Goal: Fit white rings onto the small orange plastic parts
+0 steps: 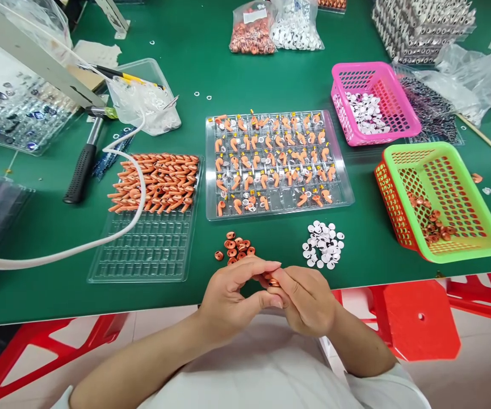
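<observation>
Worktop: green worktop, near edge just in front of the person, pale tiled floor below.
Seat: red stool, on the right, partly under the worktop edge.
Middle tray: clear tray, rows of orange hooked parts with yellow tips; some slots in the front row bare.
Left tray: slotted tray, copper-coloured pieces packed across its far half, front slots bare; white tube arcs over it.
Right baskets: green basket, nested in a red one, copper pieces inside; pink basket behind it, white discs inside.
Left hand: left hand, arched, thumb and forefinger tips closing in on a small copper piece.
Right hand: right hand, fingers curled, thumb and forefinger pinching the same piece.
Tool: hammer, black grip toward the person, left of the slotted tray.
White pile: white round pieces, loose, in front of the clear tray, right side.
Copper pile: copper discs, loose, just beyond the left hand.
Held piece: between both hands' fingertips, near the worktop edge, partly hidden by fingers.
</observation>
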